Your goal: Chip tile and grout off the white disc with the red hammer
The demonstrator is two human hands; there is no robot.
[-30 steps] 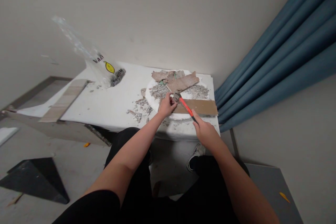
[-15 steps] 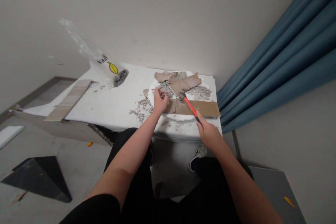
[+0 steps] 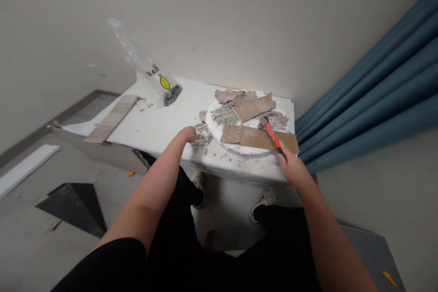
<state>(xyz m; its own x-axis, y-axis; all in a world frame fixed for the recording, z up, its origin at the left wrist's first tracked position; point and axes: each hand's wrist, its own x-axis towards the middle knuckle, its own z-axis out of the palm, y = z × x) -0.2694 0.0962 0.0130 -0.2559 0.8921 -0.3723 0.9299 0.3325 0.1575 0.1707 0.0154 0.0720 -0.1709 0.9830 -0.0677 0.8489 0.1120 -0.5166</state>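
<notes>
My right hand (image 3: 291, 164) is wrapped round the black grip of a red-handled hammer (image 3: 273, 136); its metal head lies over a brown board (image 3: 252, 137). That board rests across a round white slab (image 3: 211, 121) strewn with grey crumbs. Behind it are a slanted brown strip (image 3: 255, 107) and a torn brown piece (image 3: 232, 96). My left hand (image 3: 188, 134) is at a pile of grey rubble (image 3: 202, 140) left of the slab. Its fingers are mostly hidden, so what they hold, if anything, I cannot make out.
On the white-covered table (image 3: 164, 123), a clear plastic bag (image 3: 150, 77) with a lemon print stands at the back left, grey bits inside. A wooden plank (image 3: 112, 118) lies across the left end. A blue curtain (image 3: 369, 96) hangs at right; dark panels (image 3: 75, 207) lie on the floor.
My left hand has moved left, off the slab to the rubble beside it. The hammer has shifted slightly right, its head leaving the slanted strip's edge. The view has shifted too.
</notes>
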